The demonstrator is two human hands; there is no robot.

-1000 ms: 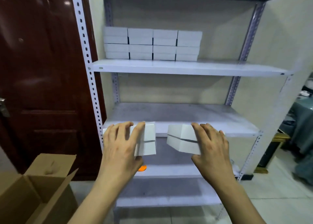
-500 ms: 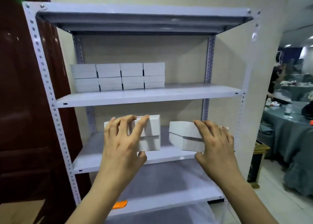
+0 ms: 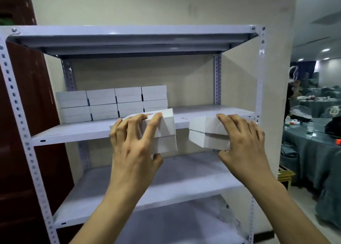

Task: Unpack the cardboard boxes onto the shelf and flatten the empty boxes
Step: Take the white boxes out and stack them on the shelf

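Now each of the hands grips a stacked pair of small white cardboard boxes: left hand on one pair, right hand on the other, at the front edge of the white metal shelf. Best slide them level toward the stacked white boxes. Long axes seem to run back.

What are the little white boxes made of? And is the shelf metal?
The white boxes in the left hand look like smooth matte cardboard: sharp folded edges, a lid seam. The shelf is probably painted metal: thin, faintly glossy boards, posts punched with holes, bolts at the corners.
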